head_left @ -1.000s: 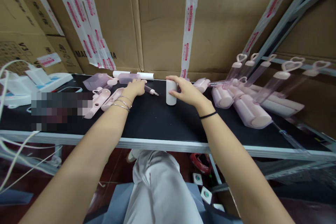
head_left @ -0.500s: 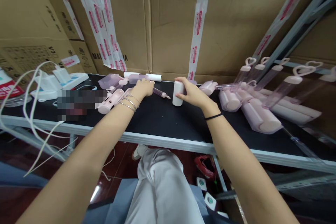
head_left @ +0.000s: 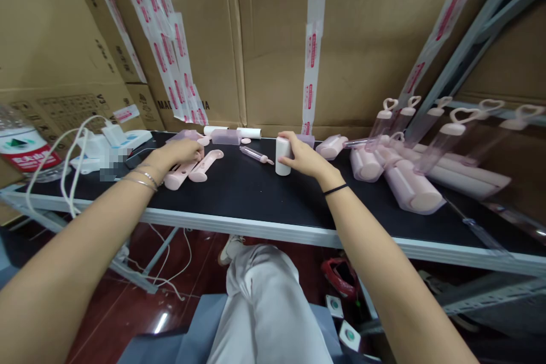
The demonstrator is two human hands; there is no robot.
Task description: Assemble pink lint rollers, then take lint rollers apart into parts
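My right hand (head_left: 302, 156) is closed around a white cylinder (head_left: 282, 166) that stands upright on the black tabletop (head_left: 256, 199). To its left lies a slim clear tube with a pink tip (head_left: 256, 154). My left hand (head_left: 184, 152) hovers low over pink plastic parts at the left, fingers curled downward; what the fingertips grip, if anything, is hidden. Just below it are a long pink holder piece (head_left: 206, 166) and a second pink piece with slots (head_left: 174, 180). Behind them lie a translucent lilac sleeve (head_left: 226, 137) and a white tube (head_left: 249, 133).
At right are several pink-lilac dispensers (head_left: 413, 196) and clear tubes with heart-shaped handles (head_left: 452, 129). A power strip with white chargers (head_left: 96, 145), cables and a bottle with a red label (head_left: 28, 151) stand at left. Cardboard (head_left: 273, 51) walls the back.
My left hand has moved left, from beside the lilac sleeve to the pink parts. My right hand stays on the white cylinder. The camera view has shifted slightly.
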